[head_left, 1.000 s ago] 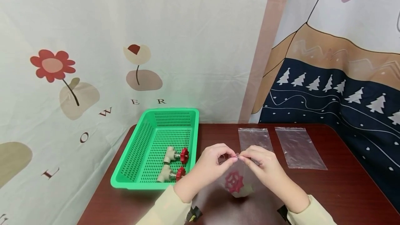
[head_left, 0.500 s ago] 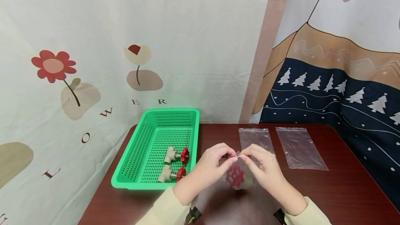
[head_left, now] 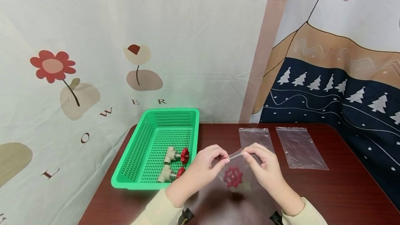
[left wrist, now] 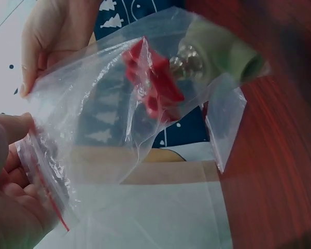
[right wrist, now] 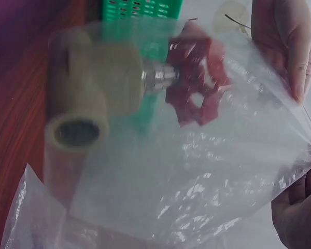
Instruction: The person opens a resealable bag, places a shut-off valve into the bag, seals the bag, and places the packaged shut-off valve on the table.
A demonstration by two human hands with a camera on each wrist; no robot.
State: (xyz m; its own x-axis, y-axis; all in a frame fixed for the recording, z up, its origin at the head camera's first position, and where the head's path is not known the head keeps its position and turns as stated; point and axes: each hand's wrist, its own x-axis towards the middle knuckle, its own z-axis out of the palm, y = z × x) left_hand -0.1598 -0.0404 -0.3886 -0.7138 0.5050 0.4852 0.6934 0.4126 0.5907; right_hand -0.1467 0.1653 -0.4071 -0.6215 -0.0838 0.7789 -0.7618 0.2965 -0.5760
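Note:
A clear zip bag (left wrist: 109,104) hangs between both hands over the table, its top edge drawn out between them. Inside it is a valve (right wrist: 109,78) with a beige tee-shaped body, a metal stem and a red handwheel (head_left: 233,177). The left hand (head_left: 204,166) pinches the bag's top edge between thumb and fingers at one side. At the other side the right hand (head_left: 263,164) pinches the same edge. A red line (left wrist: 52,199) along the bag's mouth shows beside the left fingers in the left wrist view.
Left of the hands stands a green basket (head_left: 137,185) with two more red-handled valves (head_left: 170,155) in it. Two flat zip bags lie behind the hands: one bag (head_left: 254,138) partly covered by the right hand, another bag (head_left: 301,148) farther right. A printed cloth (head_left: 200,44) hangs behind the table.
Both hands stay on the bag's edge. The left hand has moved left and slightly down, away from the right hand, so the edge between them is stretched wider. The bagged valve has shifted slightly.

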